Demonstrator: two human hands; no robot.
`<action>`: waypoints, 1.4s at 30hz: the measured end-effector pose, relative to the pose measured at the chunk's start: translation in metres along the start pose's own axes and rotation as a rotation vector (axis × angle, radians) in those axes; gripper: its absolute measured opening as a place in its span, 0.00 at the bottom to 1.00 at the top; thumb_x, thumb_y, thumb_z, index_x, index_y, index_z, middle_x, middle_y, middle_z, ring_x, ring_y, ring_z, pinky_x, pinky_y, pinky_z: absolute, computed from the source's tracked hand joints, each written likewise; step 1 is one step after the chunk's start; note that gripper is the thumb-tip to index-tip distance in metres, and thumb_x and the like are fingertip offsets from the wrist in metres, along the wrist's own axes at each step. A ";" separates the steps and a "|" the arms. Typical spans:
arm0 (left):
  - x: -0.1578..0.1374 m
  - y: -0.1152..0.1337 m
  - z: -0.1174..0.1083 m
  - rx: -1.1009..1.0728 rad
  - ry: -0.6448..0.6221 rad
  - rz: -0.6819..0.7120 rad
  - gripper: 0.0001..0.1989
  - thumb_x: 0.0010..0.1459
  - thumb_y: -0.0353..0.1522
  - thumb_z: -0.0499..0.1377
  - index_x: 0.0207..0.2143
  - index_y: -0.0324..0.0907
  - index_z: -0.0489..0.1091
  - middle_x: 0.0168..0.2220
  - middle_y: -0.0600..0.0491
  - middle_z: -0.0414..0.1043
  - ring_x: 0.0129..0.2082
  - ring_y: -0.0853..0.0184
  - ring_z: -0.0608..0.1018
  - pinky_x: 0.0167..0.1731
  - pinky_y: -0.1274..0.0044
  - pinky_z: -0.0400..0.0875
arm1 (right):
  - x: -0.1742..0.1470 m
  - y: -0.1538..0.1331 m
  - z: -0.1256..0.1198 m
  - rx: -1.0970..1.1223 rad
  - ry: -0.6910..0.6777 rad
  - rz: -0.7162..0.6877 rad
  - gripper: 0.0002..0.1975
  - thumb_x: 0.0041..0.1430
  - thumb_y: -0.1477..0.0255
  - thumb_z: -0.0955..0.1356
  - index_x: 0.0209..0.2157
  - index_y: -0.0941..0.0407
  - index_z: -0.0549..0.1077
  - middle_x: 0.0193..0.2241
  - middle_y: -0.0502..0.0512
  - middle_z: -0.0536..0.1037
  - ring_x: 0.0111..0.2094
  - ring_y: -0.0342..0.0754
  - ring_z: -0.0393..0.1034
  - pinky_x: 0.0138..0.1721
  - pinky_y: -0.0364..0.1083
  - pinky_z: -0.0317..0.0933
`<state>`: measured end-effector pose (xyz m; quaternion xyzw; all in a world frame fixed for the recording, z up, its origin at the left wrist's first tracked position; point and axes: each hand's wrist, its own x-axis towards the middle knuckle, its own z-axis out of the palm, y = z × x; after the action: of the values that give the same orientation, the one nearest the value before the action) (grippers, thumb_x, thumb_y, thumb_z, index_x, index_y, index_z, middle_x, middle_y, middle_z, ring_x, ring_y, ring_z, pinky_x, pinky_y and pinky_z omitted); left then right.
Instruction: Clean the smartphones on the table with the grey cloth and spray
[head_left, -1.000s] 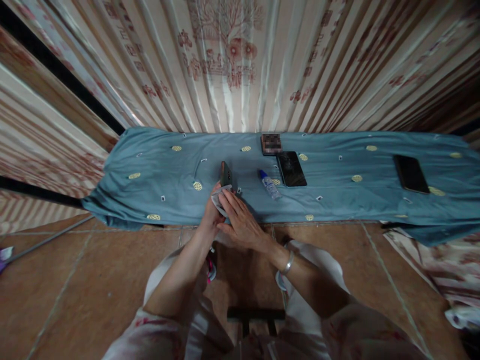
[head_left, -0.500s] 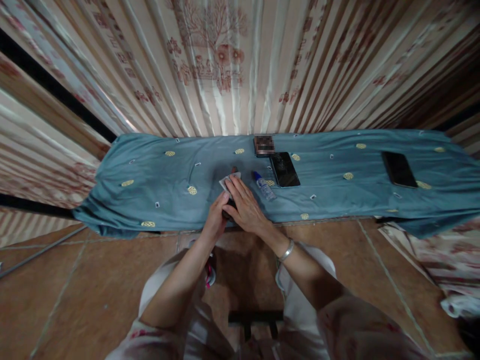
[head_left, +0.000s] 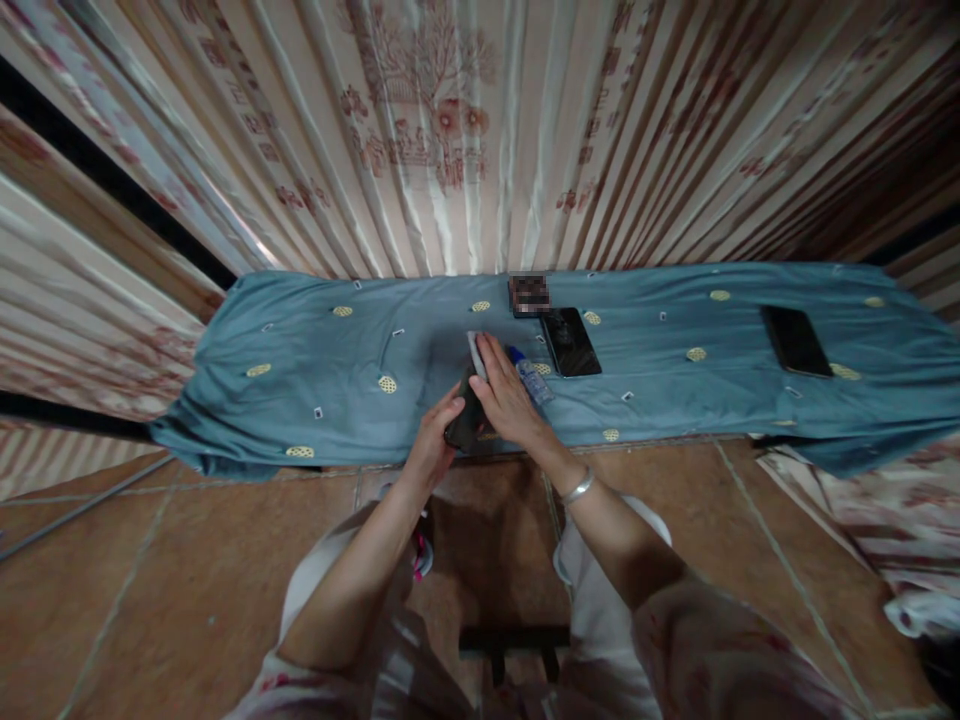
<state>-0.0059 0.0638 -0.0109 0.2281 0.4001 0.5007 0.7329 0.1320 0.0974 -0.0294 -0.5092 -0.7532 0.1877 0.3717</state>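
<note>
My left hand (head_left: 433, 432) is closed around a dark, flat phone (head_left: 463, 422), which is tilted on edge above the front of the cloth-covered surface. A folded white wiping cloth (head_left: 476, 352) is under the fingers of my right hand (head_left: 511, 395), pressed along the phone's right side. My right palm and fingers hide part of both. Just right of that hand lies a clear bottle (head_left: 534, 380) with a blue cap.
A teal patterned cloth (head_left: 360, 340) covers the long surface. Another black phone (head_left: 571, 342) lies beside a small blurred-out item (head_left: 529, 295). Farther right rests a dark flat device (head_left: 796, 340). Curtains (head_left: 420, 220) hang behind; a tiled floor (head_left: 187, 580) is below.
My right hand with the cloth has shifted from the phone's top to its right side. The phone has been tilted and more of it shows.
</note>
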 end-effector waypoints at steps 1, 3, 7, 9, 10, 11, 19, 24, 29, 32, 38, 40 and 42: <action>-0.001 0.001 0.000 -0.006 -0.002 -0.005 0.18 0.52 0.31 0.62 0.47 0.37 0.75 0.42 0.46 0.80 0.44 0.60 0.80 0.42 0.72 0.76 | 0.001 0.001 0.000 0.015 0.003 0.007 0.32 0.69 0.60 0.53 0.69 0.57 0.42 0.70 0.61 0.47 0.70 0.50 0.39 0.68 0.57 0.42; -0.001 0.005 0.000 -0.037 -0.014 -0.016 0.17 0.53 0.30 0.61 0.46 0.38 0.74 0.42 0.47 0.80 0.43 0.60 0.80 0.42 0.71 0.76 | 0.001 0.003 0.001 0.040 0.004 0.025 0.32 0.69 0.59 0.52 0.69 0.58 0.43 0.69 0.61 0.49 0.70 0.50 0.41 0.68 0.57 0.41; -0.003 0.014 0.003 -0.131 -0.024 -0.031 0.13 0.56 0.30 0.57 0.43 0.39 0.74 0.40 0.48 0.80 0.43 0.60 0.81 0.45 0.68 0.76 | 0.000 0.006 0.007 0.086 0.005 0.081 0.33 0.69 0.57 0.52 0.69 0.59 0.45 0.69 0.62 0.50 0.70 0.50 0.42 0.69 0.57 0.39; -0.003 0.019 0.005 -0.170 -0.001 -0.044 0.12 0.58 0.30 0.55 0.43 0.39 0.74 0.39 0.48 0.81 0.44 0.60 0.80 0.47 0.66 0.75 | 0.000 0.007 0.010 0.112 0.014 0.105 0.33 0.69 0.56 0.51 0.68 0.60 0.46 0.69 0.62 0.50 0.70 0.50 0.41 0.69 0.56 0.39; -0.004 0.022 0.006 -0.188 0.015 -0.054 0.12 0.59 0.30 0.54 0.43 0.39 0.73 0.39 0.48 0.81 0.44 0.60 0.80 0.47 0.66 0.75 | -0.001 0.007 0.012 0.124 0.021 0.116 0.33 0.69 0.56 0.51 0.68 0.60 0.47 0.69 0.62 0.49 0.70 0.50 0.40 0.69 0.56 0.39; -0.004 0.024 0.006 -0.204 0.031 -0.062 0.13 0.59 0.30 0.53 0.44 0.39 0.73 0.40 0.48 0.81 0.45 0.60 0.80 0.48 0.66 0.74 | -0.001 0.007 0.014 0.136 0.028 0.127 0.33 0.69 0.56 0.51 0.68 0.59 0.47 0.69 0.61 0.48 0.70 0.50 0.40 0.69 0.56 0.40; 0.004 0.028 0.001 -0.298 0.121 -0.009 0.15 0.60 0.29 0.52 0.47 0.40 0.73 0.36 0.53 0.81 0.39 0.66 0.81 0.46 0.75 0.73 | -0.013 -0.008 0.030 0.141 -0.074 0.114 0.34 0.69 0.56 0.52 0.69 0.60 0.46 0.69 0.62 0.48 0.70 0.51 0.40 0.68 0.57 0.43; 0.015 0.027 -0.009 -0.336 0.131 0.035 0.16 0.58 0.30 0.54 0.48 0.39 0.73 0.34 0.53 0.81 0.35 0.67 0.81 0.45 0.76 0.72 | -0.024 -0.019 0.032 0.079 -0.122 0.049 0.31 0.70 0.58 0.53 0.68 0.59 0.50 0.68 0.62 0.53 0.69 0.52 0.46 0.67 0.58 0.46; 0.020 0.031 -0.012 -0.400 0.201 0.013 0.14 0.59 0.32 0.53 0.41 0.35 0.75 0.29 0.51 0.79 0.31 0.67 0.80 0.46 0.74 0.72 | -0.033 -0.029 0.026 0.025 -0.165 -0.077 0.27 0.70 0.65 0.52 0.64 0.63 0.59 0.64 0.66 0.62 0.66 0.52 0.53 0.66 0.58 0.50; 0.020 0.034 -0.012 -0.415 0.207 -0.021 0.14 0.60 0.33 0.51 0.37 0.34 0.75 0.28 0.49 0.79 0.29 0.66 0.79 0.45 0.73 0.73 | -0.035 -0.030 0.022 0.026 -0.176 -0.125 0.26 0.68 0.70 0.53 0.64 0.61 0.60 0.62 0.64 0.65 0.65 0.52 0.56 0.65 0.59 0.52; 0.020 0.035 -0.011 -0.406 0.194 -0.034 0.16 0.59 0.34 0.51 0.42 0.35 0.74 0.31 0.47 0.79 0.36 0.60 0.80 0.47 0.66 0.73 | -0.037 -0.025 0.018 0.074 -0.147 -0.149 0.24 0.67 0.75 0.55 0.62 0.55 0.65 0.58 0.59 0.70 0.61 0.50 0.62 0.62 0.57 0.58; 0.021 0.034 -0.012 -0.398 0.182 -0.039 0.17 0.59 0.34 0.51 0.43 0.35 0.74 0.32 0.47 0.79 0.37 0.60 0.80 0.48 0.65 0.72 | -0.037 -0.024 0.018 0.064 -0.110 -0.133 0.22 0.68 0.72 0.56 0.59 0.53 0.68 0.56 0.58 0.73 0.58 0.50 0.65 0.60 0.56 0.61; 0.022 0.032 -0.013 -0.386 0.172 -0.046 0.17 0.60 0.35 0.51 0.44 0.35 0.74 0.32 0.47 0.79 0.36 0.60 0.80 0.47 0.66 0.73 | -0.037 -0.025 0.018 0.041 -0.085 -0.127 0.20 0.69 0.69 0.57 0.57 0.52 0.71 0.54 0.57 0.75 0.56 0.51 0.67 0.59 0.56 0.62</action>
<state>-0.0302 0.0955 -0.0029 0.0308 0.3629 0.5689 0.7374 0.1103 0.0558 -0.0388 -0.4442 -0.7951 0.2004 0.3610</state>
